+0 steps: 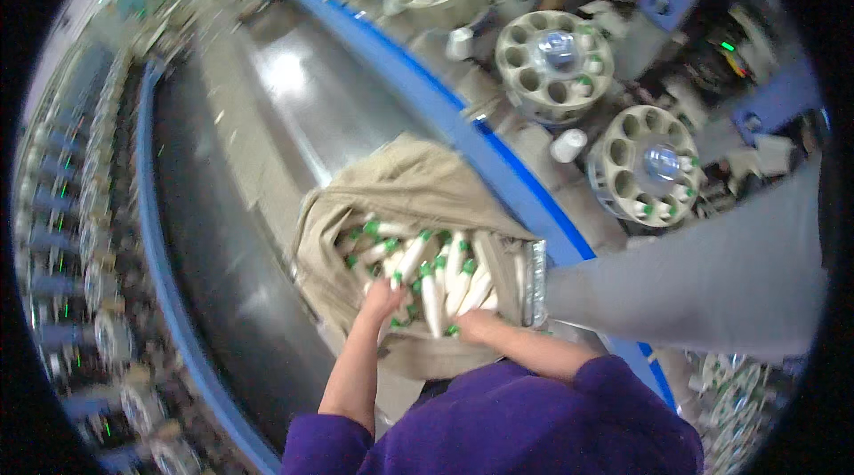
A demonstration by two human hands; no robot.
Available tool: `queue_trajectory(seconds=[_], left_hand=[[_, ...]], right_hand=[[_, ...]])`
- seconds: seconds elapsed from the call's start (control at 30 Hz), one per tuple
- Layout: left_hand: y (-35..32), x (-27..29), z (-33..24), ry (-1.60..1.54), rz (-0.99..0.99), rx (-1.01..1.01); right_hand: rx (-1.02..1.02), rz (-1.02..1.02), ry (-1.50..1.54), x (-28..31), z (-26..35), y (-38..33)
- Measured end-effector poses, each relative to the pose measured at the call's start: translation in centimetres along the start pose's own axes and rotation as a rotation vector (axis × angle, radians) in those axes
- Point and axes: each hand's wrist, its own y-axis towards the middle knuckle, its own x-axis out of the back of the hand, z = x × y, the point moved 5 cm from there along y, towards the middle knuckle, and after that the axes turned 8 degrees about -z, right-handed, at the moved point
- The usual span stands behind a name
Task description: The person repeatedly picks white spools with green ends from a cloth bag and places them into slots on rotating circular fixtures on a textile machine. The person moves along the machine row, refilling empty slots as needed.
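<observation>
A beige cloth sack [391,173] lies wide open in front of me, full of white yarn bobbins [432,301] with green ends, jumbled at different angles. My left hand [382,299] is in the sack's near left part, its fingers closed round the green end of one bobbin. At the near right of the heap, my right hand [478,326] curls its fingers at another bobbin's green end [454,331]. Blur and the bobbins hide some fingertips of both hands.
Right of the sack runs a blue rail [525,190]. Beyond it stand round bobbin magazines [541,30] on the spinning machine, and a thick grey pipe [694,270] reaches in from the right. A dark metal surface [213,235] and another machine row [89,235] lie left.
</observation>
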Motion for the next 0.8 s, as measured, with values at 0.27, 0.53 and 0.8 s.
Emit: queue_trajectory(seconds=[0.27, 0.53, 0.8], left_hand=[[-4.3, -0.6, -4.3, 0.291, 0.205, -0.455], [-16.3, 8.9, -14.9, 0.416, -0.097, -0.885], [-22.9, 4.1, -22.7, -0.415, 0.419, -0.876]], right_hand=[[0.054, -0.37, 0.005, 1.6, 0.1, -1.1], [0.107, -1.144, 0.626, 11.6, -1.3, -16.1], [0.431, -0.934, 1.629, 12.8, 1.4, -21.6]])
